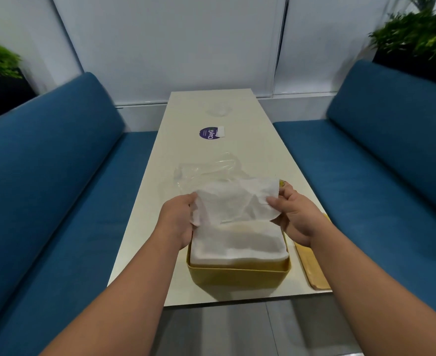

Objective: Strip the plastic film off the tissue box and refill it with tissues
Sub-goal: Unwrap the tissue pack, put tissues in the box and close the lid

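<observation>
A yellow open-topped tissue box [237,274] stands near the front edge of the white table [258,140], filled with a stack of white tissues [240,244]. The top tissue [237,204] is lifted above the stack. My left hand [177,220] pinches its left edge and my right hand [295,215] pinches its right edge. Crumpled clear plastic film [206,170] lies on the table just beyond the box.
A tan wooden lid [312,263] lies flat to the right of the box. Farther along the table are a purple round sticker [210,133] and another bit of clear film [218,109]. Blue sofas [57,176] flank the table on both sides.
</observation>
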### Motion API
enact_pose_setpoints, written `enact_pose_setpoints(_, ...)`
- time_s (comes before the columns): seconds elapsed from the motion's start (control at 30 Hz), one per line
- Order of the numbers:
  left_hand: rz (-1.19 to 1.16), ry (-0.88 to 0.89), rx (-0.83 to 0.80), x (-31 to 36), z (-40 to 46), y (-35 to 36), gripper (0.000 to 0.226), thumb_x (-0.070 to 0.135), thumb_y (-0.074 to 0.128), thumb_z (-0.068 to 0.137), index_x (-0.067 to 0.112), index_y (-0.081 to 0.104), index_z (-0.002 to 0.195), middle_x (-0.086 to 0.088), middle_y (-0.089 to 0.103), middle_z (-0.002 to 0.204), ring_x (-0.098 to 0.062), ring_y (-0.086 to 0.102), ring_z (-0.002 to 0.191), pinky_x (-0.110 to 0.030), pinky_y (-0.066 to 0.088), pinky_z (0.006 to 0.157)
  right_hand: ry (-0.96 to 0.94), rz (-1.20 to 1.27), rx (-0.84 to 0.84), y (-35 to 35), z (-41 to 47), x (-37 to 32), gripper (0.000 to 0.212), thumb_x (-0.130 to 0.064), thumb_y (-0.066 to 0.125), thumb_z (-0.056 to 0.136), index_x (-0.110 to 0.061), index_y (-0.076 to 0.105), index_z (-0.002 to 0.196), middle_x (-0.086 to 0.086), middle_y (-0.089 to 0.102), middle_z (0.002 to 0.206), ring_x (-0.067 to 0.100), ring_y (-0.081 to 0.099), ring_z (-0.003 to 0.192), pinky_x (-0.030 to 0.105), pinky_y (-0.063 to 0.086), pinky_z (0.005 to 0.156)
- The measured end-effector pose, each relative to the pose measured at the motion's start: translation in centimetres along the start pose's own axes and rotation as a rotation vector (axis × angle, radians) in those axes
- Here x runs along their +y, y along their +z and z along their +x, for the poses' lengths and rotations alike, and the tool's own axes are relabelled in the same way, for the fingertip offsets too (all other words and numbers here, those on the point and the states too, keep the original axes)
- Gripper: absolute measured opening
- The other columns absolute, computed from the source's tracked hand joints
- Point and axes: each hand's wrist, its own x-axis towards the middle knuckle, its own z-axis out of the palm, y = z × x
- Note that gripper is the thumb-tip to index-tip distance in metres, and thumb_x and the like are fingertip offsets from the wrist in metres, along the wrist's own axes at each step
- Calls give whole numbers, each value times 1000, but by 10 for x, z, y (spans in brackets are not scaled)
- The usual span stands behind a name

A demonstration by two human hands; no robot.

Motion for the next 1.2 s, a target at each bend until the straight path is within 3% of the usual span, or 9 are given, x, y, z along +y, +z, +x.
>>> enact_pose_setpoints(0.1,0,70,17,-1,1,-8,18,20,53,92,14,70,87,-5,74,82,-24,69,76,-41,57,71,-8,-101,21,-6,-3,1,24,-2,58,91,-10,60,113,9,73,104,24,71,93,32,59,74)
enact_pose_setpoints(0.33,395,333,109,-11,5,-8,30,41,39,98,20,58,88,-3,59,89,-19,54,80,-34,50,70,83,-179,14,-13,-9,10,26,-1,62,88,-14,64,111,11,73,102,26,72,86,37,59,67)
enact_pose_setpoints(0.47,463,316,46,-12,4,-8,23,48,51,93,26,58,95,4,62,96,-16,59,88,-30,50,67,115,-130,114,-5,-9,10,17,-26,65,91,-16,66,104,5,75,94,25,73,81,38,60,65)
enact_pose_setpoints(0.63,536,328,-69,-16,0,-12,33,20,73,83,31,54,107,8,62,104,-13,62,91,-25,54,63,61,-257,250,4,-12,13,10,-7,65,88,-17,67,90,4,74,80,24,72,72,31,57,53)
enact_pose_setpoints(0.87,538,402,-3,-22,-1,-17,29,14,67,87,35,53,100,9,61,102,-13,62,89,-28,55,67,174,-150,227,2,-18,16,26,2,66,82,-10,63,104,15,68,105,34,66,95,45,58,80)
enact_pose_setpoints(0.93,597,397,39,-26,-1,-21,28,13,68,86,35,51,95,7,59,101,-14,60,89,-34,56,74,167,-256,197,-1,-18,18,32,8,67,80,-9,63,106,12,71,100,29,69,87,37,59,68)
enact_pose_setpoints(1.0,722,403,79,-31,-2,-25,29,15,68,85,33,49,94,7,56,101,-14,57,88,-34,53,78,134,-446,248,-5,-16,21,37,7,69,79,-12,61,109,9,71,97,26,69,85,37,59,71)
enact_pose_setpoints(1.1,943,445,116,-36,-4,-26,31,15,67,85,30,45,102,5,57,97,-10,54,79,-27,47,68,65,-974,374,-10,-9,27,39,-8,73,80,-24,57,111,0,65,102,19,63,89,31,56,72)
enact_pose_setpoints(1.2,1109,479,102,-40,-8,-22,33,15,63,87,28,41,107,2,56,92,-7,52,72,-25,42,60,-40,-1231,382,-7,-5,38,41,-11,67,82,-24,56,120,-1,63,100,15,56,86,21,44,61)
